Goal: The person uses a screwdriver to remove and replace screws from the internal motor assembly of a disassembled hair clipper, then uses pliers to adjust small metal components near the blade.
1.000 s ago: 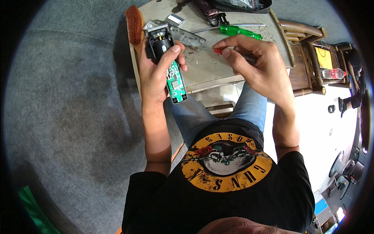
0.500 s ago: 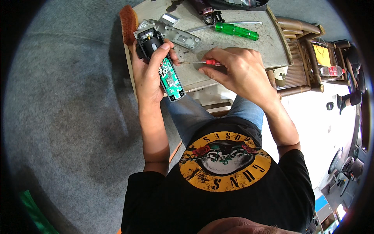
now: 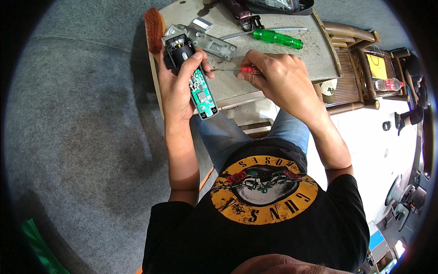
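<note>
My left hand point(image 3: 175, 84) is wrapped round an opened hair clipper point(image 3: 202, 93), its green circuit board and black motor end facing up. The thumb lies across the clipper's middle. In my right hand point(image 3: 285, 80) is a small screwdriver point(image 3: 247, 70) with a red handle, pinched between thumb and fingers. Its thin shaft points left, with the tip close to my left fingertips; whether it touches them or the clipper's side I cannot tell. Behind the clipper, a translucent grey housing shell point(image 3: 214, 44) lies on the table.
On the wooden table point(image 3: 315, 59) lies a larger green-handled screwdriver point(image 3: 278, 39). A brown brush point(image 3: 154, 29) sits at the left edge, and a dark red clipper point(image 3: 236, 8) at the back. To the right stands a bamboo chair point(image 3: 351, 75) with a plastic bottle point(image 3: 388, 84) beyond.
The clipper and my left hand have shifted very slightly right. The red screwdriver remains in my right hand, which has barely moved; more of its thin shaft shows.
</note>
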A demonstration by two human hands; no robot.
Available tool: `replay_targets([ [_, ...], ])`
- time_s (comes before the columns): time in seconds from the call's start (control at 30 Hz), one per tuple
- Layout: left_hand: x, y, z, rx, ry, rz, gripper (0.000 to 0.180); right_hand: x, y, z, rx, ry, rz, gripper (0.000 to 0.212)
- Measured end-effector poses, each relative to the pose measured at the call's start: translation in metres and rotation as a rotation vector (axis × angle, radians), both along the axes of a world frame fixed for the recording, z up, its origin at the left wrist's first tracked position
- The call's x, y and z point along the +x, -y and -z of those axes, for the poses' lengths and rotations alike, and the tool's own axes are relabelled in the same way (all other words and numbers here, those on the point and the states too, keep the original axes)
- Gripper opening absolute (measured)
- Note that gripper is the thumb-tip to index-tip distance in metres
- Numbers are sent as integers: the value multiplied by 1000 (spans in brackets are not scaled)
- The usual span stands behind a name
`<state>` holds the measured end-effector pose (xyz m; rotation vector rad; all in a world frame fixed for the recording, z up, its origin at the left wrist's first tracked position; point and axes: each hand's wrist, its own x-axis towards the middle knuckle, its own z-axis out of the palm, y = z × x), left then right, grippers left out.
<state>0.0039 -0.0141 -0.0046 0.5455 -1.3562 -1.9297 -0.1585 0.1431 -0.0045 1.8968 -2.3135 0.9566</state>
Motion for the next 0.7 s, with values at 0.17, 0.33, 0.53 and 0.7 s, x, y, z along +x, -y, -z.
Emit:
replay_targets([
  [0.17, 2, 6, 4, 42, -7, 18, 23, 3, 0, -3, 88, -56, 25, 21],
  [0.33, 2, 3, -1, 67, -33, 45, 34, -4, 8, -1, -112, 159, 32, 28],
  [0.53, 6, 8, -1, 120, -7, 141, 44, 19, 53, 6, -516, 669, 17, 24],
  [0.7, 8, 10, 2, 158, -28, 125, 42, 45, 68, 3, -426, 931, -76, 22],
])
